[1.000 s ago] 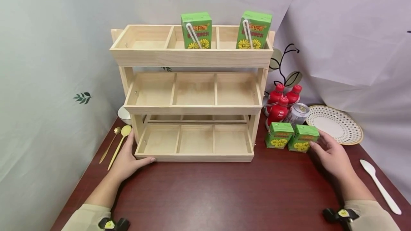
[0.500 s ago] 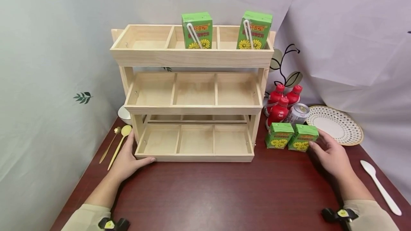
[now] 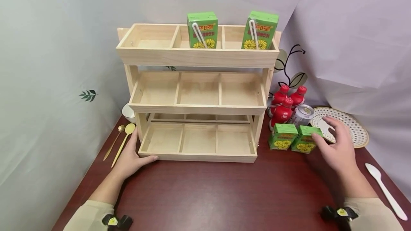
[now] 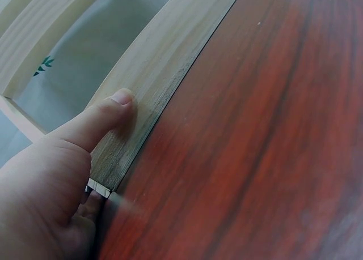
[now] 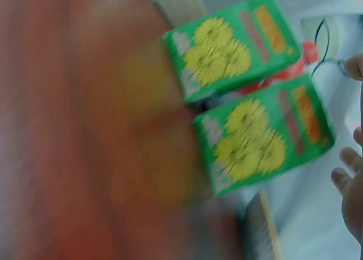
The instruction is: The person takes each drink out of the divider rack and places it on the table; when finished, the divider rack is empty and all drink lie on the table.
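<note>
My left hand [image 3: 130,159] holds the lower left corner of a three-tier wooden rack [image 3: 199,109]. Its thumb presses the bottom front board [image 4: 153,73] while the other fingers lie along the side. On the right, two green drink cartons with yellow flowers stand side by side: a left carton [image 3: 282,137] and a right carton [image 3: 305,141]. My right hand [image 3: 340,149] hovers just beside the right one, thumb and fingers spread, holding nothing. In the right wrist view a gap shows between the fingers [image 5: 351,158] and that carton [image 5: 264,138].
Two more cartons [image 3: 203,31] with straws stand in the rack's top tier. Behind the table cartons are red bottles [image 3: 282,111], a can [image 3: 302,115] and a dotted plate [image 3: 361,136]. A white spoon [image 3: 386,191] lies far right; gold spoons [image 3: 123,145] and a bowl [image 3: 127,111] are left.
My right hand has let go of the right carton and pulled back slightly, its fingers spreading. The left hand keeps its place on the rack. The head view has turned a little left.
</note>
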Action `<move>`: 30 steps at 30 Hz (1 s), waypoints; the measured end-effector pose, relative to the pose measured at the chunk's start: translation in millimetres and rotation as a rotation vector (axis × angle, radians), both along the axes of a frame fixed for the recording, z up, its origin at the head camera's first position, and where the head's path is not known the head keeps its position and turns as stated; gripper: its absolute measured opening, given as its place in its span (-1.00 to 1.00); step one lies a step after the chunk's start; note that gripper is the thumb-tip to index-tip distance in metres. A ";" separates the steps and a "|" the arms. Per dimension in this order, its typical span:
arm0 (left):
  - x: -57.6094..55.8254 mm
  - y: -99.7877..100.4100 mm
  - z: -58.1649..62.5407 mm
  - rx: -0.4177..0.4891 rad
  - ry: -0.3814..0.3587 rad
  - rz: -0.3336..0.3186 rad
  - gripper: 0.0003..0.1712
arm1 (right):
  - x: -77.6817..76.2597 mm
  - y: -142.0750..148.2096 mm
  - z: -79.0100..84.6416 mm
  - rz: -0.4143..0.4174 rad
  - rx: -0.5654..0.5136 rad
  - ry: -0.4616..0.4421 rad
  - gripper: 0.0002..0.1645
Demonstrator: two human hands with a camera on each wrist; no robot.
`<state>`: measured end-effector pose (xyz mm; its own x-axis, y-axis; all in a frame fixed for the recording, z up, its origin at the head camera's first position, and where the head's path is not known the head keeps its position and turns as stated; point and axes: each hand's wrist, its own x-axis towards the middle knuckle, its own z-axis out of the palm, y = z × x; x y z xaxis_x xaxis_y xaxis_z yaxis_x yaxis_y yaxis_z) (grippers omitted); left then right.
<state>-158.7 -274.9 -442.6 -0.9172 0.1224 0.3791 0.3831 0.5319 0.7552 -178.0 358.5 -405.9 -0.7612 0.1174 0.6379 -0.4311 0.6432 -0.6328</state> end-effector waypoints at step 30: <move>-1.3 1.5 0.5 -0.008 -0.011 0.018 0.50 | -68.4 -119.9 233.1 0.244 0.141 0.217 -0.32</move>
<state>-160.0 -273.4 -442.1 -0.9232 0.1089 0.3685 0.3655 0.5443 0.7551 -246.4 238.6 -172.8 -0.6011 -0.1521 0.7846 -0.6974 0.5792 -0.4221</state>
